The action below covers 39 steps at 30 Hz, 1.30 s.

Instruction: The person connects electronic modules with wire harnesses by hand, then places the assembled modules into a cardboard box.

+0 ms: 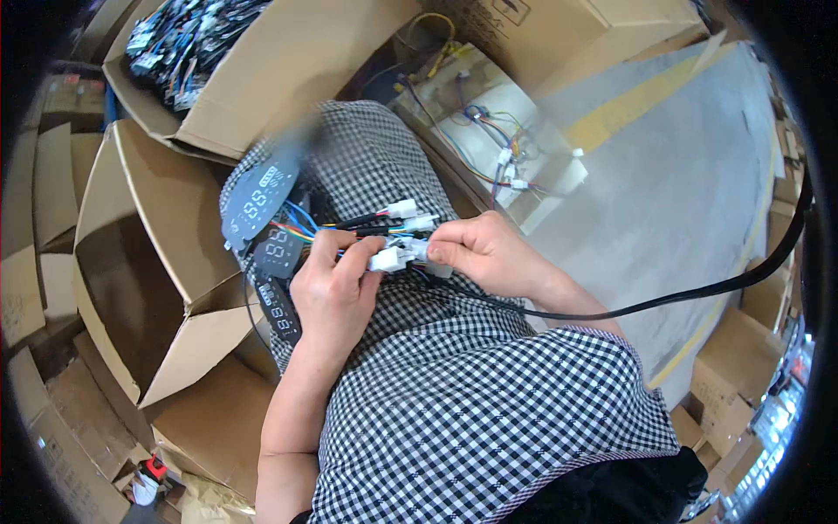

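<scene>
Over my lap, my left hand (336,279) is closed on a white plug connector (389,259) at the end of a wire bundle. My right hand (484,253) pinches another white connector (419,251) right against it; whether the two are joined I cannot tell. More white connectors (403,210) on coloured wires lie just beyond my fingers. The wires run left toward dark display panels: a rounded one (262,196), a smaller one (278,253) and a narrow one (279,314), resting on the checked cloth on my leg.
An open cardboard box (140,253) stands at my left. Behind it, another box (253,87) holds many bundled wires (188,48). Ahead, a white board (497,113) carries loose wires with connectors. A black cable (681,297) runs across from the right over my right forearm.
</scene>
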Each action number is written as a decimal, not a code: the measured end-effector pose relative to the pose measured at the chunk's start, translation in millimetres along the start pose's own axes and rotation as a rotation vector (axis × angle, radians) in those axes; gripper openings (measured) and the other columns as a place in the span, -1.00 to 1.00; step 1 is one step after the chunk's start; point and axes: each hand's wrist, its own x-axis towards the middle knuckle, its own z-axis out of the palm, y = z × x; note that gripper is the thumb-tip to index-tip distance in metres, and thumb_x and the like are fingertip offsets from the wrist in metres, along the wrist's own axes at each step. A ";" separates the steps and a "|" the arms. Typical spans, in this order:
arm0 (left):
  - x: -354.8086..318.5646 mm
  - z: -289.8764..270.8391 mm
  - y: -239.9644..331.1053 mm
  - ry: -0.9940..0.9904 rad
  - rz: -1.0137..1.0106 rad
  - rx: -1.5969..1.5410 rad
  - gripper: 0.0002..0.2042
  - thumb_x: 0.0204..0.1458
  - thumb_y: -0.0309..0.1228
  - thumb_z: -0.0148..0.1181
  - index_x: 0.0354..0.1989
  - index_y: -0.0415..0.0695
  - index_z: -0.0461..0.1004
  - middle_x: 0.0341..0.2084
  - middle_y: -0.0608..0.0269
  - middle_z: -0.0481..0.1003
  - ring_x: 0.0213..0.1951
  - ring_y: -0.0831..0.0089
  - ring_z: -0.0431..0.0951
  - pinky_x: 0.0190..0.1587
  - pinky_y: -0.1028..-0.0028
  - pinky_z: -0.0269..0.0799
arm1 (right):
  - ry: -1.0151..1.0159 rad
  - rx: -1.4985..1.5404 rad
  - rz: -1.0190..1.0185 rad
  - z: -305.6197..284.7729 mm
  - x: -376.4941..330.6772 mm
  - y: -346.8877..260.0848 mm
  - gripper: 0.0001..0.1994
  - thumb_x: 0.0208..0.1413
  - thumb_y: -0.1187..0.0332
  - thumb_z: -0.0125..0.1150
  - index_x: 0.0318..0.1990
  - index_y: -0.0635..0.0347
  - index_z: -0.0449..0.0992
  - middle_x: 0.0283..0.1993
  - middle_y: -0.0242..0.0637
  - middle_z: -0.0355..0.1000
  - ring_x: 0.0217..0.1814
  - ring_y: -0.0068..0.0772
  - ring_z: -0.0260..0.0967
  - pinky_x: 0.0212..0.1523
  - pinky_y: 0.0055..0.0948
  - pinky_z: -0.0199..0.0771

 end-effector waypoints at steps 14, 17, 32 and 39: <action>-4.4 -9.7 -0.3 -0.057 0.075 -0.049 -0.59 -0.31 -0.44 0.42 -0.16 -0.06 0.56 -0.35 0.30 0.47 -0.39 0.32 0.56 -0.41 0.37 0.48 | -0.206 0.129 -0.008 7.8 7.0 7.3 -0.82 0.24 0.32 0.20 -0.20 0.26 0.60 -0.53 -0.43 0.45 -0.48 -0.73 0.30 -0.45 -0.56 0.31; -6.6 -20.8 2.9 -0.189 -0.023 0.109 -0.60 -0.23 -0.39 0.40 -0.12 -0.02 0.52 -0.38 0.23 0.48 -0.36 0.23 0.54 -0.36 0.29 0.46 | -0.163 0.103 -0.001 12.3 1.0 4.2 -0.82 0.24 0.32 0.21 -0.21 0.26 0.61 -0.55 -0.42 0.45 -0.51 -0.70 0.31 -0.47 -0.54 0.32; -5.0 -48.7 30.4 -0.054 0.003 0.141 -0.55 -0.16 -0.70 0.13 -0.03 -0.08 0.53 -0.27 0.16 0.56 -0.31 0.19 0.61 -0.31 0.30 0.53 | 0.203 0.219 0.180 4.1 -21.1 40.8 -0.76 0.35 0.26 0.05 -0.17 0.29 0.49 -0.22 -0.30 0.59 -0.54 -0.68 0.38 -0.48 -0.63 0.36; 6.5 0.6 20.4 -0.342 -0.010 -0.091 -0.63 -0.11 -0.61 0.20 -0.05 -0.13 0.52 -0.20 0.13 0.53 -0.37 0.14 0.61 -0.35 0.27 0.53 | 0.109 0.573 0.095 9.3 -26.7 18.3 -0.73 0.36 0.21 0.03 -0.16 0.26 0.49 -0.34 -0.32 0.56 -0.52 -0.62 0.45 -0.49 -0.65 0.37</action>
